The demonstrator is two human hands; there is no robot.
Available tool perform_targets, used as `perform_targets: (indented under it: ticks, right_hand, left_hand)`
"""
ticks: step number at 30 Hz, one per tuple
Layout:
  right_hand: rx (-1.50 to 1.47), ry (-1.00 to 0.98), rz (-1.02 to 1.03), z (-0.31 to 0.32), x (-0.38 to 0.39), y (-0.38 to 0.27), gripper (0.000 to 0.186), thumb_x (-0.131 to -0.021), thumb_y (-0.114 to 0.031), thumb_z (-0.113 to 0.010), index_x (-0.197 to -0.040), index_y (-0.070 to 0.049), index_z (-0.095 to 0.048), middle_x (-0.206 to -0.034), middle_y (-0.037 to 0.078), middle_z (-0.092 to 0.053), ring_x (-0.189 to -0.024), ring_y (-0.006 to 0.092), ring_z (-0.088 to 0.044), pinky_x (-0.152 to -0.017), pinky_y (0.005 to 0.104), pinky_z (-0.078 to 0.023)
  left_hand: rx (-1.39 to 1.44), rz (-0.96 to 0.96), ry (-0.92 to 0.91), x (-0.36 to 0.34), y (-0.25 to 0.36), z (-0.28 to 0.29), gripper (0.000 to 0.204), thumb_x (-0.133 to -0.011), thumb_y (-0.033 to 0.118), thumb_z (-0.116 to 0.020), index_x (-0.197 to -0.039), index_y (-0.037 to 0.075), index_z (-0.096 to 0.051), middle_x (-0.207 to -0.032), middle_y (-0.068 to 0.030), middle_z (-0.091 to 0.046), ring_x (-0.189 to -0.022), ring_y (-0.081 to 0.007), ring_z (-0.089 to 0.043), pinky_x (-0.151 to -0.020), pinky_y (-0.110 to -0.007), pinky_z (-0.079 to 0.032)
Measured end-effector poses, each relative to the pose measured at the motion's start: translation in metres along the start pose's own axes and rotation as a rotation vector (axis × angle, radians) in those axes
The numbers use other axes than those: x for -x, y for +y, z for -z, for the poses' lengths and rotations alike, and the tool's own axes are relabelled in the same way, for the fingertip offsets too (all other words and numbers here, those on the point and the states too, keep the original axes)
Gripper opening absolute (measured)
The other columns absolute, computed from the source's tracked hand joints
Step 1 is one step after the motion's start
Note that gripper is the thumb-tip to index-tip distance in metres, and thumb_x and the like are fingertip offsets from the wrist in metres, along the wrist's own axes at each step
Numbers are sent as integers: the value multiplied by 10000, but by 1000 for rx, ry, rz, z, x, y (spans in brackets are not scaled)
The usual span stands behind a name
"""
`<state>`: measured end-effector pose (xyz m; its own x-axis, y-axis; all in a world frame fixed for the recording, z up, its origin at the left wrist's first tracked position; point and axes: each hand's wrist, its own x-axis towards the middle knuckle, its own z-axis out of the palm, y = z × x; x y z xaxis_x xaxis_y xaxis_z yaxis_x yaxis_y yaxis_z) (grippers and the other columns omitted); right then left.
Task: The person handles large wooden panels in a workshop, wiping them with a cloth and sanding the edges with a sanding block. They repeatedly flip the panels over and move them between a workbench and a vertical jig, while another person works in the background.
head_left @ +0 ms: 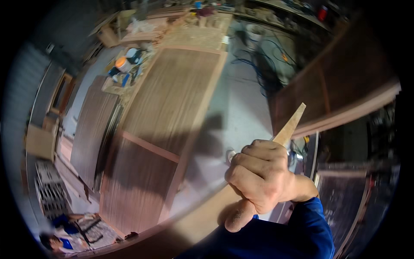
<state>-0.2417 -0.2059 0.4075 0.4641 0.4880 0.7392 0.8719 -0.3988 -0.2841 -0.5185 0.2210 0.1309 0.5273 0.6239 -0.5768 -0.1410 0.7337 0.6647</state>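
My right hand (263, 172), in a blue sleeve, is closed in a fist around a light wooden strip (290, 125). The strip tapers to a narrow tip pointing up and away. A smooth pale wooden board (198, 216) runs from the lower left to beneath this fist; whether it and the strip are one piece I cannot tell. My left hand does not show. Left of the fist lies a large framed wooden panel (172, 95), like a door, with a crossrail (148, 146); a shadow falls over its middle.
A dark framed panel (340, 86) stands at the right. Stacked boards (92, 134) lean at the left, near an orange-lidded tub (123, 64). Blue hoses or cables (258, 69) trail across the floor (241, 108). Another person (64, 241) is at the lower left.
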Motion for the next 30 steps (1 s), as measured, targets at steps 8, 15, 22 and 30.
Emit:
perform_targets:
  ticks: [8, 15, 22, 30]
  right_hand:
    - [-96, -117, 218, -25, -89, 131, 947, -843, -936, -303, -678, -49, -590, -616, 94, -537, -547, 266, -536, -610, 372, -465]
    - [-196, -512, 373, -107, -210, 167, 798, -896, -818, -353, -656, -67, -478, -578, 66, -421, -486, 243, -444, -499, 378, -316]
    - [-260, -707, 443, -254, -285, 168, 667, -1005, -598, -410, -668, -26, -481, -633, 158, -464, -593, 388, -502, -570, 472, -352]
    - [-131, -1094, 189, -525, -309, 187, 673, -1077, -538, -327, -846, -2, -662, -819, 271, -626, -839, 491, -609, -761, 514, -458]
  left_hand:
    - [279, -97, 318, 86, -110, -25, 905, -935, 798, -246, -1582, 175, -362, -1619, -120, -363, -1465, -370, -346, -1183, -560, -327]
    - [553, -68, 503, 80, -209, -58, 935, -916, 830, -234, -1577, 183, -371, -1610, -119, -376, -1458, -374, -355, -1182, -564, -330]
    - [782, -54, 556, 10, -245, -84, 966, -898, 862, -222, -1573, 190, -380, -1602, -118, -389, -1451, -378, -364, -1180, -568, -333]
    - [1081, 32, 806, -26, -352, -23, 969, -893, 879, -254, -1526, 168, -434, -1518, -114, -469, -1370, -351, -448, -1148, -514, -382]
